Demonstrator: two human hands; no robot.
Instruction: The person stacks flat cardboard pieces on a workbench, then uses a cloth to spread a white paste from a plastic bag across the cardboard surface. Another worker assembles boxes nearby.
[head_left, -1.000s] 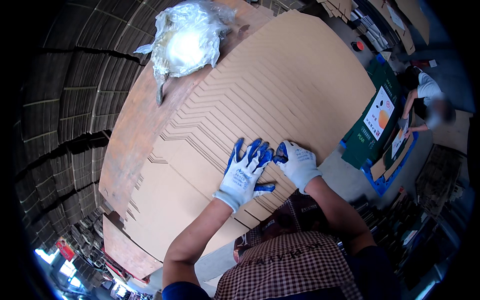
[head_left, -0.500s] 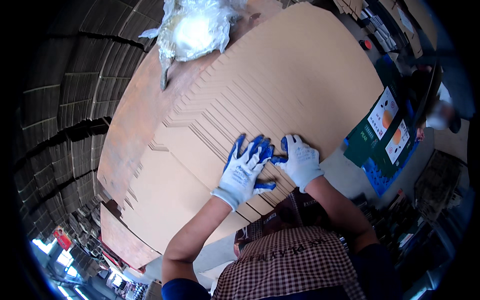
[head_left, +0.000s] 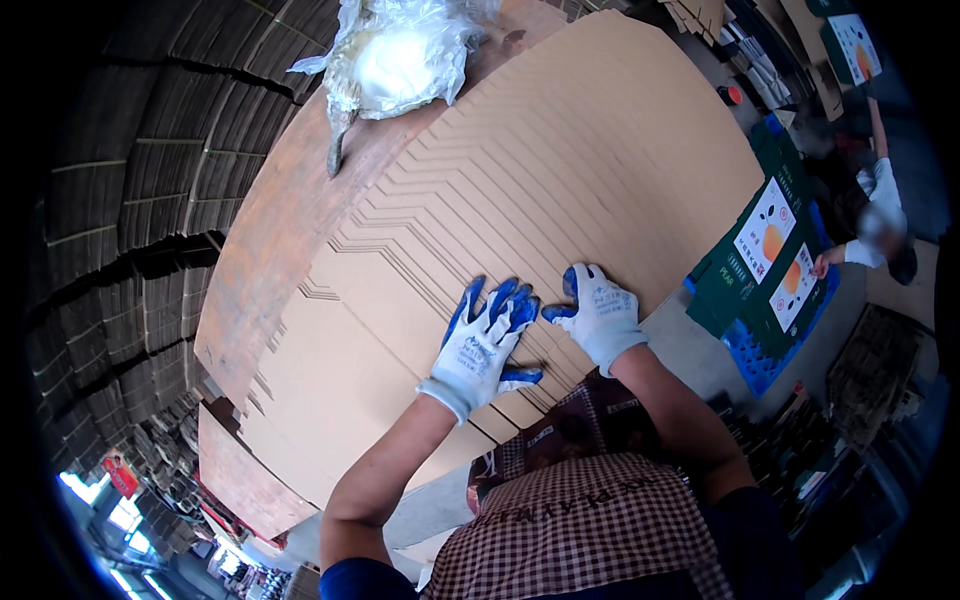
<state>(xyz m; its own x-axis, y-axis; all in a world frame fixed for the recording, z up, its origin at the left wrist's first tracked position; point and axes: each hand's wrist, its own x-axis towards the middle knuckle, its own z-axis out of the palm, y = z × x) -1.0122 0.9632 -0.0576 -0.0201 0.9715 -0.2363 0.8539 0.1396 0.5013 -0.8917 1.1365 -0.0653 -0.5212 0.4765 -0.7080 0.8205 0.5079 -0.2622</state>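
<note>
Cardboard sheets fanned inside wooden table's left edge, maybe so each rim shows. Left hand flat, fingers spread, likely stopping slips; right hand half open; neither grips.

Clear plastic bag, green cartons on 1 blue pallet, strapped cardboard stacks, 1 co-worker

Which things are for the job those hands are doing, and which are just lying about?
For the job:
- cardboard, fanned out in layers
- left hand, gloved, resting on it
- right hand, gloved, on it too
- table underneath

Seemingly just lying about:
- plastic bag, on the table
- stacks at the left
</note>
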